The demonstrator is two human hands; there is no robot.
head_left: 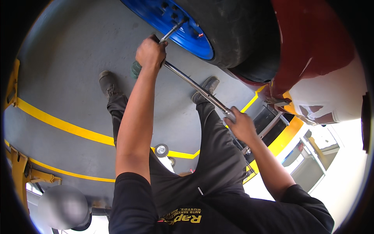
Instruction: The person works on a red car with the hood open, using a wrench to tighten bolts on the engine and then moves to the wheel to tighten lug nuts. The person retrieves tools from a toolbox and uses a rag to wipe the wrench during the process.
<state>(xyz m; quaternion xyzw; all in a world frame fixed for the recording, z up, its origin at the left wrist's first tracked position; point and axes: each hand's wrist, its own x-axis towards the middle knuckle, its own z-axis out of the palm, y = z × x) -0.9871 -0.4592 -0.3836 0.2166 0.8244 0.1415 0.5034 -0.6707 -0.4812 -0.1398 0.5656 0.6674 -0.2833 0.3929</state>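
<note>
A long metal socket wrench slants across the middle, and an extension bar runs from its far end to the hub area of a blue wheel rim. My left hand is closed around the joint where the wrench meets the extension. Lower right, the wrench's handle end is wrapped by my right hand. Several lug nuts show dark on the rim, around the bar's tip. A black tire surrounds the rim. The socket's exact seating is too small to make out.
A dark red car body fills the upper right. My shoes stand apart on the grey floor, near yellow floor lines. Behind my left hand sits a green ribbed object. Yellow metal equipment stands at left.
</note>
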